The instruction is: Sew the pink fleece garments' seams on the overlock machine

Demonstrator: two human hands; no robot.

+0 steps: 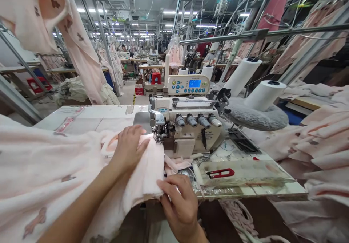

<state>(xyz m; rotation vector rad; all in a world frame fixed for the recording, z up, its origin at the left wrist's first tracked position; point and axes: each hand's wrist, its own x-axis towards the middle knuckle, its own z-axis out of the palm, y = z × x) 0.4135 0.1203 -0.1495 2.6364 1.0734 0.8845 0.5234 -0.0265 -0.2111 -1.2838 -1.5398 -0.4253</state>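
A pale pink plush garment (68,156) with brown printed figures spreads across the left of the table and over its front edge. Its edge reaches under the presser foot area of a white overlock sewing machine (200,137). My left hand (131,143) lies on the cloth just left of the needle area, fingers stretched forward and thumb apart. Nearer to me, my right hand (181,197) pinches the garment's right edge between thumb and fingers. Strips of pink cloth (177,164) lie beside the machine's base.
Red thread snips (221,173) lie in a clear plastic tray (259,175) at right. Large white thread cones (265,94) stand behind the machine, near a control panel (188,85). Pink garments (81,61) hang at left; more pink cloth (324,145) is piled at right.
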